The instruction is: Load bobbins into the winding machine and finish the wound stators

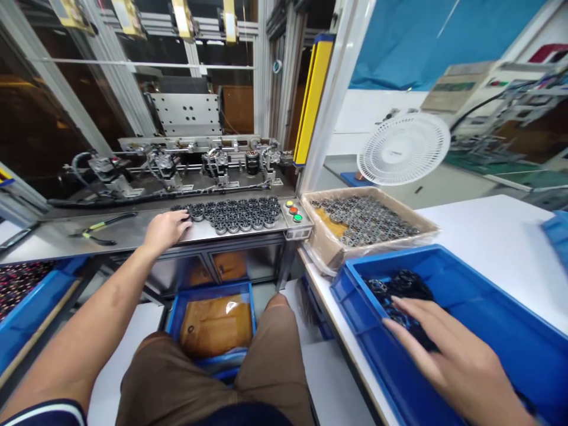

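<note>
Bare left hand (164, 231), seen in the head view, lies palm down with its fingers loosely bent, fingertips at the left end of a packed cluster of black, round, ring-like parts (242, 214); whether it pinches one cannot be told. That cluster fills the strip of grey metal tabletop (131, 231) directly left of the small silver button box (288, 219) with yellow, red and green buttons.

Right hand (452, 343) is right of the button box and nearer the person, above a large blue plastic bin (481, 290). Its thumb and forefinger stretch forward over dark, tangled-looking parts (412, 287); the other fingers are hidden, so a grasp cannot be confirmed.

Just right of the button box stands an open brown carton (332, 251) holding rows of grey and black rings (373, 219), with amber sheeting showing at one side. Well left of the box, pliers with black and yellow-green handles (98, 225) lie on the metal. Behind it rises a yellow upright bar (314, 100); behind and right is a round white fan (403, 148). Below and left, another blue bin (222, 288) carries an amber plastic bag (215, 328).
</note>
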Motion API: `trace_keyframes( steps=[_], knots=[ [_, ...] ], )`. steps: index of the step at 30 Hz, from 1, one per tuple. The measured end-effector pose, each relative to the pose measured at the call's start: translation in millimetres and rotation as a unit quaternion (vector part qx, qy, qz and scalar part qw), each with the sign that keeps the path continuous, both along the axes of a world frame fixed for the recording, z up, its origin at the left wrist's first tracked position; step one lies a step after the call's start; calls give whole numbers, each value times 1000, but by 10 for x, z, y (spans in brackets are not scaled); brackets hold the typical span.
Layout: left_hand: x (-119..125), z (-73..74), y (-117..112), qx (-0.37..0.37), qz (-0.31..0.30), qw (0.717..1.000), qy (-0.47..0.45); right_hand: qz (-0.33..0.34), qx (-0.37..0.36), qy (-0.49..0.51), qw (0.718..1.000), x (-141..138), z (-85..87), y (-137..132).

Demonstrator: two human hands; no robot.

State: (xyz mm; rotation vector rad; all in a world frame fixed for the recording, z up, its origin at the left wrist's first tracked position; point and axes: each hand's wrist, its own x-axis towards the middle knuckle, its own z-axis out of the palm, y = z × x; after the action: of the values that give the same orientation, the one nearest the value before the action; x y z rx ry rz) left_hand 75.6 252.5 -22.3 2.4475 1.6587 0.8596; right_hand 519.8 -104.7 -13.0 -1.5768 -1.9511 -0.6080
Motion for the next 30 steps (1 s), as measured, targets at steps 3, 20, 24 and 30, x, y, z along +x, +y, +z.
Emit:
trace_keyframes(
  steps=[3, 20, 24, 30],
  knots=[
    [-18, 0, 6, 18, -23, 999, 14, -91, -49, 60, 993, 345, -184, 93],
    [3758, 487, -348, -25, -273, 936, 222, -145, -432, 160, 876, 422, -644, 114],
    [4063, 420, -168, -72, -217, 940, 253, -144, -434, 170, 873, 488, -641, 97],
    [4197, 361, -23, -96, -184, 939, 275, -153, -452, 182, 860, 518, -661, 101]
  ],
)
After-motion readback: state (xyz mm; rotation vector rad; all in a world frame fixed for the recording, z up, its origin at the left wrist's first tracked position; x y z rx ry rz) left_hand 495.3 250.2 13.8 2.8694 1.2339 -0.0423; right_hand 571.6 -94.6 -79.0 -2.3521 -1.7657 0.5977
